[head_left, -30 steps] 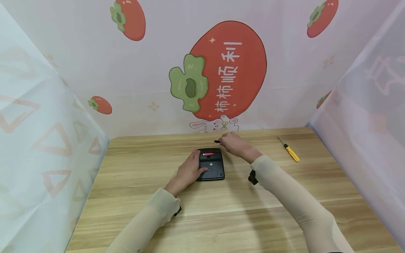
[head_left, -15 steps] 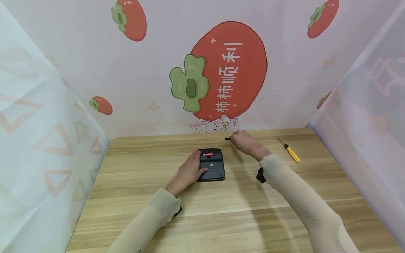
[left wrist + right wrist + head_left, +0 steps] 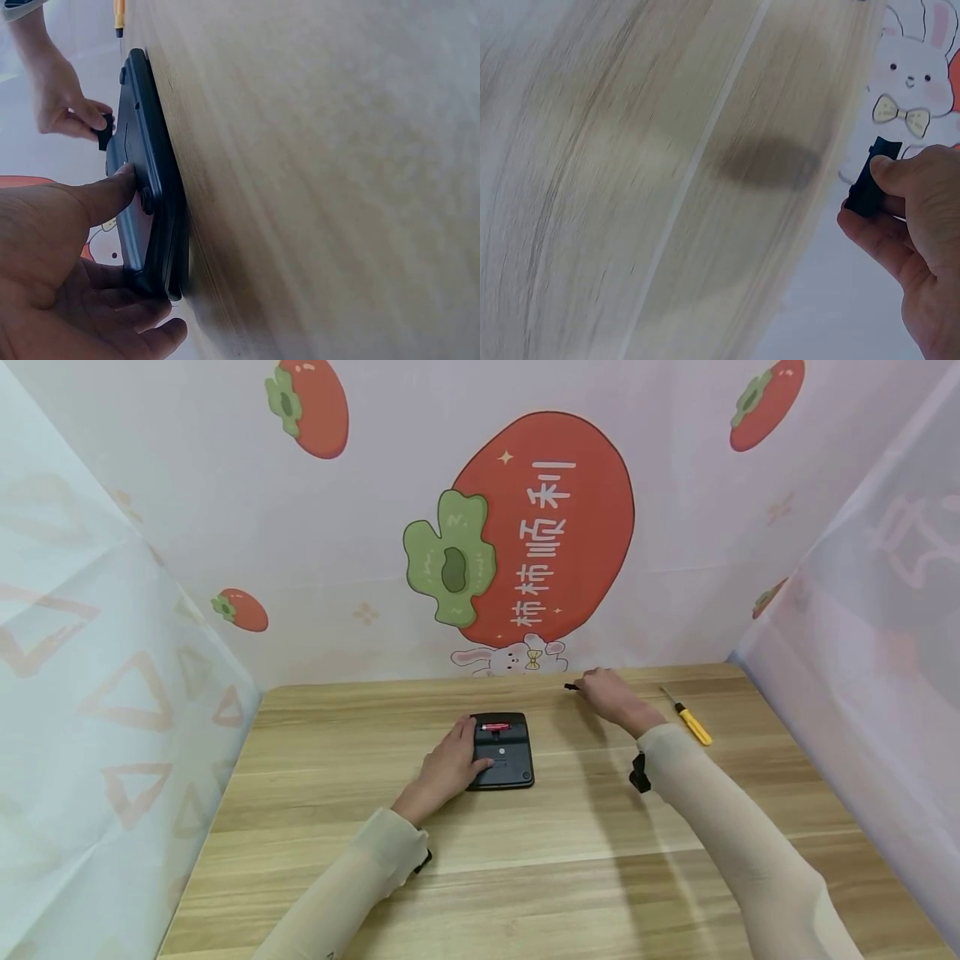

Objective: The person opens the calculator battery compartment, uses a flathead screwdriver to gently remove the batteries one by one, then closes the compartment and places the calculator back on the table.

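Observation:
A black calculator [image 3: 512, 770] lies back side up on the table, its battery slot uncovered. Inside that slot sits a red battery [image 3: 495, 727]. My left hand [image 3: 446, 767] grips the calculator by its left side, thumb on the back and fingers along the edge; the left wrist view shows this close up. Off to the right and farther back, my right hand [image 3: 611, 696] is raised over the table. Between thumb and fingers it pinches a small black battery cover [image 3: 870, 180], seen best in the right wrist view.
A screwdriver [image 3: 695, 725] with a yellow handle lies on the wooden table [image 3: 337, 827] at the right, its shaft pointing to the back. Printed cloth walls [image 3: 360, 527] enclose the table at the back and both sides.
My right hand has moved to the right, away from the calculator, carrying the battery cover. The left hand and the calculator have stayed in place.

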The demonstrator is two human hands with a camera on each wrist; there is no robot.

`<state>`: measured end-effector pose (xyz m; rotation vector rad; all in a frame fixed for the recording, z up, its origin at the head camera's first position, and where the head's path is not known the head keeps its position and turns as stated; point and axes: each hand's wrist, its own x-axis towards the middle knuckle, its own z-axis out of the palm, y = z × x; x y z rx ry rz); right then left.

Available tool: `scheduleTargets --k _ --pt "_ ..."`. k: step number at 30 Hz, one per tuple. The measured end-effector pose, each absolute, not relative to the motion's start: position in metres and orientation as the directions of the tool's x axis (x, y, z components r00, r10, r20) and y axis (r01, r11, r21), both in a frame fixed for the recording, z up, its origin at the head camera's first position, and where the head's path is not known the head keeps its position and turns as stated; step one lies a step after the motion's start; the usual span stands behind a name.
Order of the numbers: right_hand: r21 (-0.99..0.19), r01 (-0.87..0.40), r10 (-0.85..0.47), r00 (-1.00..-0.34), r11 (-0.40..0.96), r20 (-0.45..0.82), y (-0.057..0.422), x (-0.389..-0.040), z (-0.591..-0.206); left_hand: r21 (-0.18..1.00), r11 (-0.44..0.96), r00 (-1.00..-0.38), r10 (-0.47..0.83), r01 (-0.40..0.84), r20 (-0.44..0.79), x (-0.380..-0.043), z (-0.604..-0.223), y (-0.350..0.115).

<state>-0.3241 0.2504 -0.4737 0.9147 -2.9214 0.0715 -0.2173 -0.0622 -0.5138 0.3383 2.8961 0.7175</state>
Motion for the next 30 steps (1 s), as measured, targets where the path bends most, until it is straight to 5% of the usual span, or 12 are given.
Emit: scheduleTargets --k 10,30 --pt "-0.083 -0.427 -0.430 -0.903 0.901 -0.018 0.294 -0.325 -0.473 0.469 0.863 -0.965 0.252 0.188 -0.077 -0.217 -0.514 -0.062" --pt "-0.090 -0.385 -0.387 -0.922 0.919 -0.007 0.338 -0.318 -0.475 0.466 0.866 -0.966 0.248 0.183 -0.081 -0.217 -0.512 -0.061"
